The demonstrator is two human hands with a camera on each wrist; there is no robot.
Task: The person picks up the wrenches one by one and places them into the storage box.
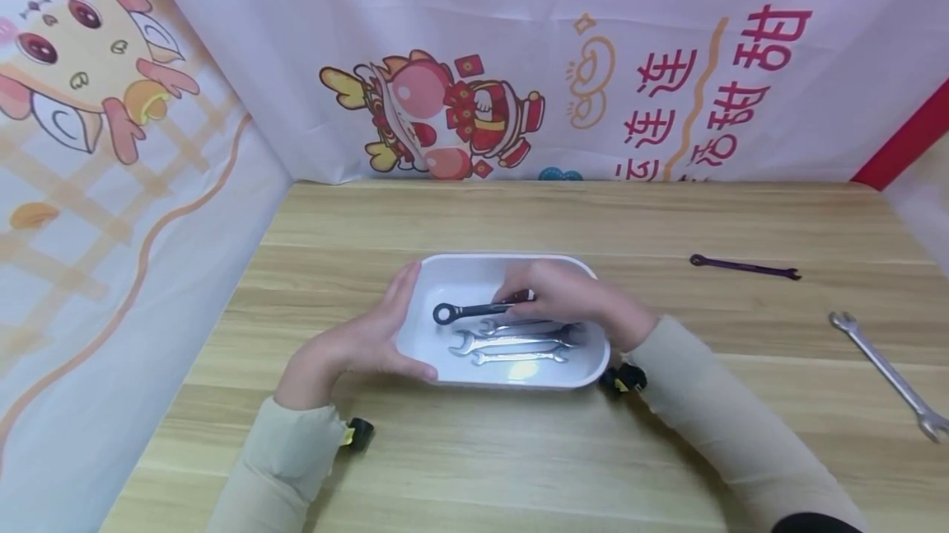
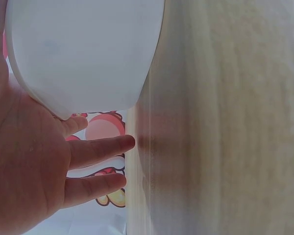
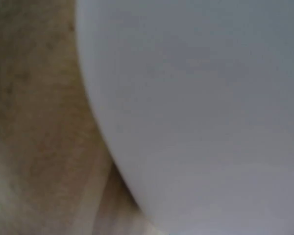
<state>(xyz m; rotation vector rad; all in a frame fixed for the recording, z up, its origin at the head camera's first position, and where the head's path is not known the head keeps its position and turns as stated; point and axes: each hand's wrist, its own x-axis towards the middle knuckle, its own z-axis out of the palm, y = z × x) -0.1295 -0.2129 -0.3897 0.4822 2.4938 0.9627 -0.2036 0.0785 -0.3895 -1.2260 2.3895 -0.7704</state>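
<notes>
A white oval-cornered plastic tub [image 1: 445, 269] stands on the wooden table. Inside it lie several silver open-ended wrenches [image 1: 511, 342]. My right hand [image 1: 559, 290] reaches into the tub and grips a black ratcheting wrench [image 1: 474, 311], whose ring end points left. Part of that wrench's other end is hidden by the fingers. Against the tub's left end rests my left hand [image 1: 371, 335], thumb along the near side. In the left wrist view its fingers [image 2: 100, 149] are straight and spread beside the tub wall [image 2: 88, 54]. The right wrist view shows mostly blurred tub wall [image 3: 201, 112].
To the right on the table [image 1: 519, 459] lie a dark purple wrench [image 1: 745, 267] and, nearer, a long silver open-ended wrench [image 1: 885, 368]. Printed cloth [image 1: 460, 6] hangs behind the table, with more cloth on the left.
</notes>
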